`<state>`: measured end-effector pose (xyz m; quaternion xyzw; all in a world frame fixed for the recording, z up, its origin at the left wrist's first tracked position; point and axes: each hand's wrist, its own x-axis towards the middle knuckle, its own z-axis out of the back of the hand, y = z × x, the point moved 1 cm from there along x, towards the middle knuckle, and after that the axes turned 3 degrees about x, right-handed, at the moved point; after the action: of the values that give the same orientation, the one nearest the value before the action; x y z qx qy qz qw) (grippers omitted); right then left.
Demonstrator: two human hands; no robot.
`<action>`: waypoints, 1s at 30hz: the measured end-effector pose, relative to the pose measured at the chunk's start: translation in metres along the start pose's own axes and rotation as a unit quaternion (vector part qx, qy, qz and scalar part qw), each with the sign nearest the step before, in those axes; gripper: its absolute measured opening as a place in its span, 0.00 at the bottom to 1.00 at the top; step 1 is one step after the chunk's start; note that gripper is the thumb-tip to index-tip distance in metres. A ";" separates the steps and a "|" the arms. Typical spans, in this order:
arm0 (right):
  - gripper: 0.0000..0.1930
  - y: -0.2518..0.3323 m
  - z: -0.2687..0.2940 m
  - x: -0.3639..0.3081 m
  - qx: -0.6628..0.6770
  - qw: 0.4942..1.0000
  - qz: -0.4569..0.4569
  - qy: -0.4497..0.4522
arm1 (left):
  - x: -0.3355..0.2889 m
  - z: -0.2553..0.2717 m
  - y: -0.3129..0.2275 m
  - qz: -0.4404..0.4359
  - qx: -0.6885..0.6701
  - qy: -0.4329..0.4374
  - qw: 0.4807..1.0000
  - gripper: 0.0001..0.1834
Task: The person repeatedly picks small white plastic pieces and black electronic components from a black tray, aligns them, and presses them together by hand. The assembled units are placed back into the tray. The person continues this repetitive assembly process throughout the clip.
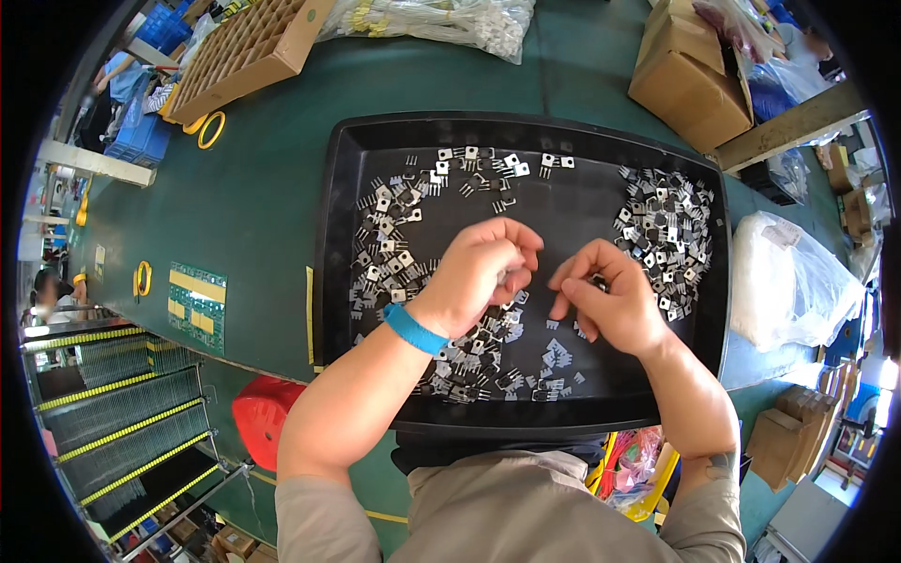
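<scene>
A large black tray (pixel 526 418) lies in front of me, with several three-legged transistors with metal tabs spread in it. My left hand (pixel 493 263), with a blue band (pixel 415 329) at its wrist, hovers over the tray's middle. Its fingers are curled in, and what they hold is hidden. To its right is my right hand (pixel 608 293), fingers bent toward the thumb; a small dark bit shows between them, too little to name. One heap of transistors (pixel 666 235) fills the tray's right side, another group of transistors (pixel 389 249) the left. Small grey pronged pieces (pixel 557 355) lie below my hands.
A green circuit board (pixel 197 308) and yellow tape rolls (pixel 212 129) lie on the green table at left. Behind the tray are a divided carton (pixel 249 61) and clear bags (pixel 432 23). At right stand a cardboard box (pixel 690 84) and a white bag (pixel 788 277). A red stool (pixel 266 422) is at lower left.
</scene>
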<state>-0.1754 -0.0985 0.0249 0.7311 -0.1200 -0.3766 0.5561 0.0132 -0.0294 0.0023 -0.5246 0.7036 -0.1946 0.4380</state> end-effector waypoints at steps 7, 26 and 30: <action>0.10 -0.037 -0.062 0.003 -0.482 0.788 0.361 0.128 | 0.002 -0.005 -0.008 -0.080 -0.042 -0.017 0.996 0.11; 0.07 0.016 -0.014 -0.021 -0.157 0.961 0.217 -0.066 | -0.001 -0.008 0.003 -0.031 0.025 0.046 0.998 0.12; 0.09 0.022 -0.003 -0.013 -0.298 0.879 0.354 -0.114 | -0.002 -0.014 0.003 -0.043 0.122 0.040 0.991 0.12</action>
<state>-0.1775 -0.0962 0.0503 0.3919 -0.3150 -0.2535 0.8264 0.0001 -0.0286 0.0084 -0.4889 0.6683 -0.3189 0.4612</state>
